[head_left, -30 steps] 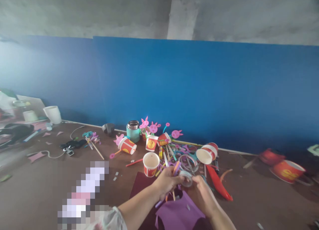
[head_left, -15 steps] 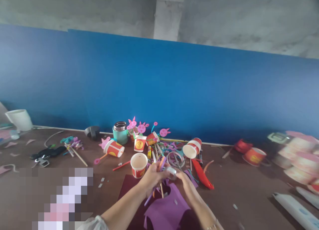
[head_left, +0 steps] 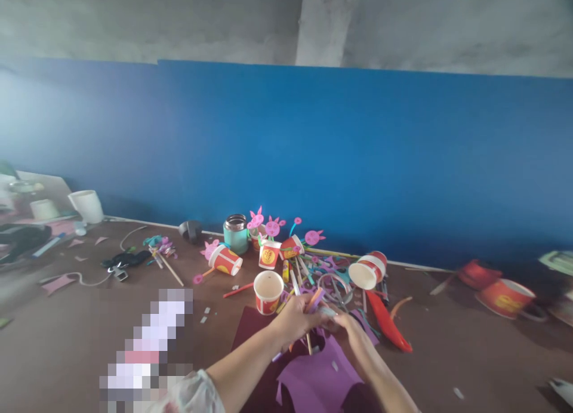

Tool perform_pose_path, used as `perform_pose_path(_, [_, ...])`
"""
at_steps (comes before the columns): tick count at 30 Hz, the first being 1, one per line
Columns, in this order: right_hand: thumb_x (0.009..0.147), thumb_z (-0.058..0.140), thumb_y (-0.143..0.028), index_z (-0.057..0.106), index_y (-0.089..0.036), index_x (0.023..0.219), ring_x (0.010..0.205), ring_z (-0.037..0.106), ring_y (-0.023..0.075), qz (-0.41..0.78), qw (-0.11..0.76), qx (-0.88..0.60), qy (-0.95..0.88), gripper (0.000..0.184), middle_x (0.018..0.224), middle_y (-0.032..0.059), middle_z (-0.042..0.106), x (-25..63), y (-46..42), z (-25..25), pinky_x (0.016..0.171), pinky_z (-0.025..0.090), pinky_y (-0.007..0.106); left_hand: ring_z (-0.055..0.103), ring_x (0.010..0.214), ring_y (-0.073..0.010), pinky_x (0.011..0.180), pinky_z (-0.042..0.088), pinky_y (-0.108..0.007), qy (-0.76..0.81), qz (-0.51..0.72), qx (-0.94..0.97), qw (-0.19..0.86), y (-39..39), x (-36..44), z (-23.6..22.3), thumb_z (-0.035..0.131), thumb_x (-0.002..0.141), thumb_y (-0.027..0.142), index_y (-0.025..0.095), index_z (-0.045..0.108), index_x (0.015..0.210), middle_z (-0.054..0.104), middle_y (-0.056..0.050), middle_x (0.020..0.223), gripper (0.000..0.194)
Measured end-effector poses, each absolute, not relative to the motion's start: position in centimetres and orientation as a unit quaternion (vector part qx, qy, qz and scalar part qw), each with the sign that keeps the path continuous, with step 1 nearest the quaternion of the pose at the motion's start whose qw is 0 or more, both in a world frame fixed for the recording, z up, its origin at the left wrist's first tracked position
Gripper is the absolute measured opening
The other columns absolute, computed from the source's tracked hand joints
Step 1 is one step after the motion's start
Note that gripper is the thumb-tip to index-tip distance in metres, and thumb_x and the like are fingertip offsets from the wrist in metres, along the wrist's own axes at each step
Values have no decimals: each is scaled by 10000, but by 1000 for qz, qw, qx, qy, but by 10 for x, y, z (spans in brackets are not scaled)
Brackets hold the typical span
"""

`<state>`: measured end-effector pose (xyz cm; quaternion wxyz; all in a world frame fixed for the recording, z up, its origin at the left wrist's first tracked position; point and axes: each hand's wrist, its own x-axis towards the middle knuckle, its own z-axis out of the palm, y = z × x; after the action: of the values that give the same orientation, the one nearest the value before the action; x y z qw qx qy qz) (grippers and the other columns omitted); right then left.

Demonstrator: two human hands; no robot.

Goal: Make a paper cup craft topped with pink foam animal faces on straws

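My left hand (head_left: 290, 324) is closed around a bundle of purple and orange strips (head_left: 316, 299) and a thin wooden stick (head_left: 309, 344). Close beside it, the fingers of my right hand (head_left: 347, 324) pinch a small, whitish, see-through piece (head_left: 329, 312), blurred and hard to name. Below both hands lies cut purple paper (head_left: 316, 374) on a dark maroon sheet (head_left: 245, 335). A red-and-white paper cup (head_left: 268, 293) stands upright just left of my hands. Beyond them is a clear ring (head_left: 330, 286), possibly a tape roll.
Cups with pink paper faces (head_left: 273, 227) stand at the back beside a teal jar (head_left: 236, 235). Two nested cups (head_left: 368, 270) lie tipped to the right, near a red pouch-like thing (head_left: 388, 324). Black straps (head_left: 125, 259) lie left. A blue partition (head_left: 313, 150) rises behind.
The view has turned left, so everything sits farther right. Both hands stay together over the purple paper, still holding the strips, the stick and the whitish piece.
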<state>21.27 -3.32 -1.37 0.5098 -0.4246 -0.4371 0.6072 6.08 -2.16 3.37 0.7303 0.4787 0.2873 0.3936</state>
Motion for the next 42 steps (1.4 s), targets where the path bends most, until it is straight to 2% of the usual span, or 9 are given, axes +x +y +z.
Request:
perform_pose_path(6, [681,526,-276,711,-161,886,656,526,199,662,519,-385,-379,299,729,42,661,211,-41,4,611,409,304,299,331,-12,391,195,-198,308,376,424,764,-22,60,38,776,582,369,141,576,784,531,60,495,364])
perform_pose_path(10, [678,532,-257,713,-159,858,669,523,195,678,525,-361,-366,274,750,47,665,209,-43,11,632,405,302,176,318,11,382,35,-227,308,351,411,783,-22,58,35,759,612,384,154,544,806,507,71,498,370])
perform_pose_path(14, [661,516,-231,707,-164,850,710,527,200,686,532,-337,-365,277,751,41,659,207,-44,12,707,402,320,140,337,2,385,29,-216,309,348,394,793,-22,56,34,761,606,396,170,509,799,370,123,430,390])
perform_pose_path(20, [677,513,-248,686,-182,829,609,421,151,631,535,-376,-418,239,658,0,560,208,-46,12,565,322,261,134,348,-5,374,64,-190,300,352,417,782,-22,52,37,741,636,397,162,560,936,333,129,434,422])
perform_pose_path(24, [674,513,-219,682,-212,846,624,406,157,565,538,-421,-463,242,701,3,551,206,-50,17,576,312,270,460,476,-59,503,344,-199,281,379,459,753,-24,55,43,788,580,357,127,597,973,573,26,611,494])
perform_pose_path(27, [680,508,-212,680,-209,761,601,387,144,540,529,-437,-488,190,687,-1,529,205,-51,21,564,299,267,566,672,-128,666,408,-247,275,392,472,740,-26,57,42,785,589,365,126,610,921,614,-13,721,445])
perform_pose_path(32, [674,478,-201,655,-201,665,616,388,130,579,526,-385,-490,178,761,3,541,205,-52,25,569,313,252,512,566,-73,532,356,-187,255,383,441,770,-25,56,34,772,617,384,134,593,942,596,-3,700,447])
perform_pose_path(37, [656,497,-201,676,-187,670,712,433,150,615,536,-370,-444,180,832,18,551,206,-51,24,600,354,238,131,358,5,373,67,-184,266,338,422,798,-22,49,33,736,668,382,168,568,914,415,103,487,367])
perform_pose_path(42, [632,566,-233,687,-193,779,627,433,131,594,533,-462,-387,195,768,10,584,204,-54,23,531,346,230,210,366,-9,379,136,-172,309,345,435,772,-20,50,37,743,648,403,170,564,1033,411,105,491,484])
